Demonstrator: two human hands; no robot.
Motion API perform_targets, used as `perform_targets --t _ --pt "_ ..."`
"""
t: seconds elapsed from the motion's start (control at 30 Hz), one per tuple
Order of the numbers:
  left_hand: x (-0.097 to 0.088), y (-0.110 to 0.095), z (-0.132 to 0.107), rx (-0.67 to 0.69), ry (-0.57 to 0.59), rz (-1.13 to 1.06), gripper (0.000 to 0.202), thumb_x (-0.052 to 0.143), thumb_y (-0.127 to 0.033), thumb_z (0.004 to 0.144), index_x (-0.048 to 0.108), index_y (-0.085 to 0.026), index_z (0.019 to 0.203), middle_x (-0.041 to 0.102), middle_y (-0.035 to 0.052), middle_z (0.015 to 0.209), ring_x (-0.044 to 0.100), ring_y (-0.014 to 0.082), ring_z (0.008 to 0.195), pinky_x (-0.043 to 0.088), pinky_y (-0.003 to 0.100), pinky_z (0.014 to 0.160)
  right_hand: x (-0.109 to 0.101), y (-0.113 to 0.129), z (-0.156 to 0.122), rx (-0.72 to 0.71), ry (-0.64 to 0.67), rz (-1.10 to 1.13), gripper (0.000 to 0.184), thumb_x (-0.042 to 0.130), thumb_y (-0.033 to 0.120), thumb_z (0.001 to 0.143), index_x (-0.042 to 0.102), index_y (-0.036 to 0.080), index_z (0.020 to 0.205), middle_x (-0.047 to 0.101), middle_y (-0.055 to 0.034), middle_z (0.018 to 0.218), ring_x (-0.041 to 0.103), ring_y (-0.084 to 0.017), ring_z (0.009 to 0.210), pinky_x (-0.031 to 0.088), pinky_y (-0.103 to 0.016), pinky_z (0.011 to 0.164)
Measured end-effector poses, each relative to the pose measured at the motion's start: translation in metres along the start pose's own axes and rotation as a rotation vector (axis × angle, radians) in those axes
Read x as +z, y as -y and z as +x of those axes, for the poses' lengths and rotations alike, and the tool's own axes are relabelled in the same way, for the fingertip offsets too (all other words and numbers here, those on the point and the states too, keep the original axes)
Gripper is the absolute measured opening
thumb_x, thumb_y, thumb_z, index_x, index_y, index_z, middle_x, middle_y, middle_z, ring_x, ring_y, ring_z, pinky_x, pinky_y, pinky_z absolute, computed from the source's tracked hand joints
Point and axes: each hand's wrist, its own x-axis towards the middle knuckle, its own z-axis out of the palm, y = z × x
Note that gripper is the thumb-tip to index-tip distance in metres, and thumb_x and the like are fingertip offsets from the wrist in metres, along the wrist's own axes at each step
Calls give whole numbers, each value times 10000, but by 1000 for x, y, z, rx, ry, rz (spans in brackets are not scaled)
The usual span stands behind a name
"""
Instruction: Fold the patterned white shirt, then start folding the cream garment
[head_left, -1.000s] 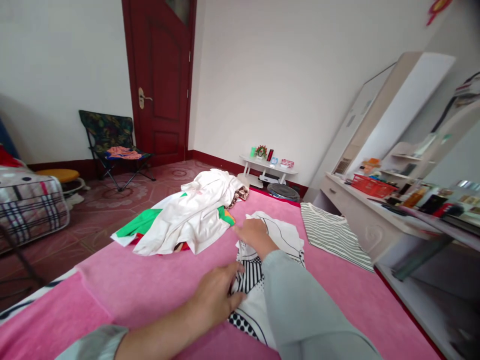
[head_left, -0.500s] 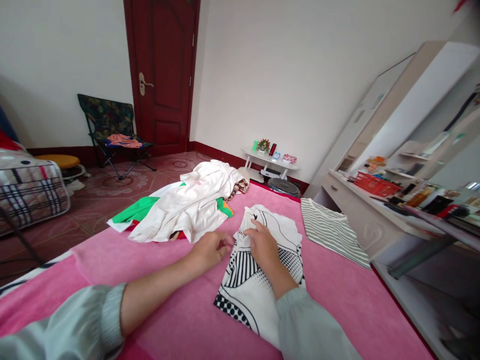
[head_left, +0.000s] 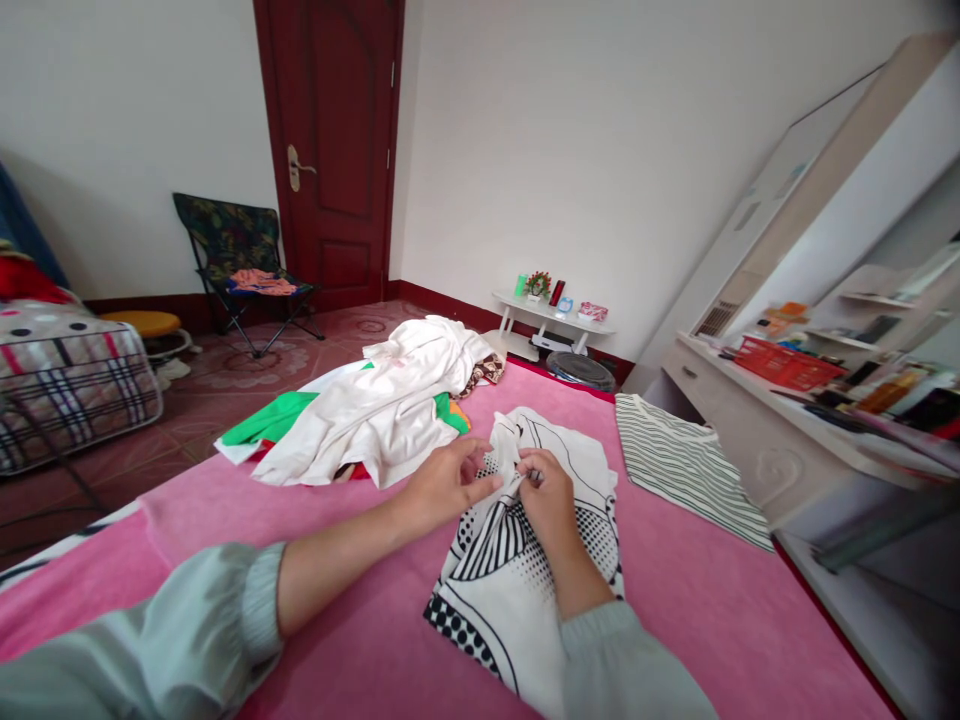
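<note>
Garment (head_left: pixel 510 610) pinched by right hand (head_left: pixel 551 500); left hand (head_left: pixel 446 487), grip unclear.

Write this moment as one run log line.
right hand: pinching white cloth garment with black patterns | left hand: at garment's left edge, grip unclear | dark-striped white cloth garment: flat, at right

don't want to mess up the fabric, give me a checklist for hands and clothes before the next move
1. Right hand gripping white fabric garment with black graphic print: ok, fabric pinched.
2. Left hand gripping it: cannot tell.
3. Printed garment smooth: not ok, bunched between the hands.
4. Pile of crumpled white and green garments apart from it: ok.
5. Dark-striped white garment flat on plush pink blanket: ok.
</note>
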Motion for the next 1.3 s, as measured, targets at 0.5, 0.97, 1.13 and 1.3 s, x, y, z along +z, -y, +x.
perform_targets --t 0.5,0.97,1.13,1.3 --pt "6 14 52 -116 417 -423 391 671 -509 718 674 -123 784 594 -12 650 502 100 598 432 227 627 -1 9 -1 41 57 -115 175 470 80 654 566 226 662 636 -23 1034 593 -182 905 465 -265 722" --pt "-7 29 53 47 577 -350 340 751 -384 689 686 -123 896 606 2 681 511 102 609 395 202 581 1 3 0 5 71 -108 157 502 109 643 607 225 657 643 -11 1008 605 -184 885 464 -273 686" --pt "0 34 51 -26 483 -359 307 779 -359 639 686 -118 805 615 8 634 514 105 565 381 205 538 1 1 1 7 79 -105 172 501 95 630 605 229 660 645 -10 1001 601 -188 914 467 -279 705" --pt "3 38 52 83 149 -152 216 724 -329 706 635 -134 679 608 12 652 525 114 593 394 220 576 1 3 0 15 68 -97 177 498 89 629 602 227 672 643 -12 992 596 -195 947 472 -292 737"
